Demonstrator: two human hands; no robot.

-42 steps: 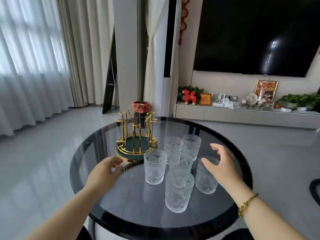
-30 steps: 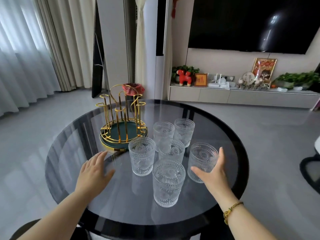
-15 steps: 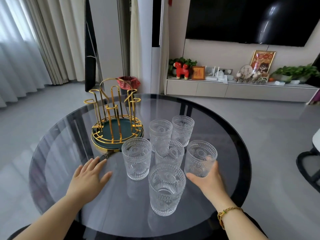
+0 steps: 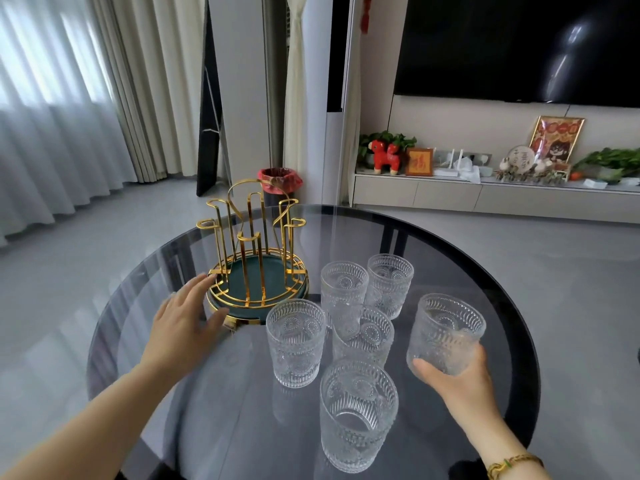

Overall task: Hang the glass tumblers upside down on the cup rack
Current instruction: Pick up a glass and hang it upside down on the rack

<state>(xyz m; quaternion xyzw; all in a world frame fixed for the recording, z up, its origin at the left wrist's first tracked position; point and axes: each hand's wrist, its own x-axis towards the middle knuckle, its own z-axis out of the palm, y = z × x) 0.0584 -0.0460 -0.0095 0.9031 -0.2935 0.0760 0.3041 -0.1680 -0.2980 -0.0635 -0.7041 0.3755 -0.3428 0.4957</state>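
table [image 4: 485, 271]: round, dark glass
TV [image 4: 519, 46]: wall, off
bin [image 4: 280, 181]: red liner, behind table
curtains [image 4: 69, 98]: left, drawn
shelf [image 4: 450, 192]: horse figurine [image 4: 385, 156], plants, frames

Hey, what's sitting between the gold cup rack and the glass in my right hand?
In the head view, two upright tumblers stand between the cup rack and the held tumbler in the right hand.

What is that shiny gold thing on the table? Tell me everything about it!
It is the cup rack: thin gold-coloured wire, probably metal, bent into tall upright loops and hooks, with a big arched handle on top. The wires rise from a round dark green tray ringed in gold. It stands upright on the dark glass table, left of the tumblers. Nothing hangs on it yet. The left hand reaches its near rim, fingertips at the edge.
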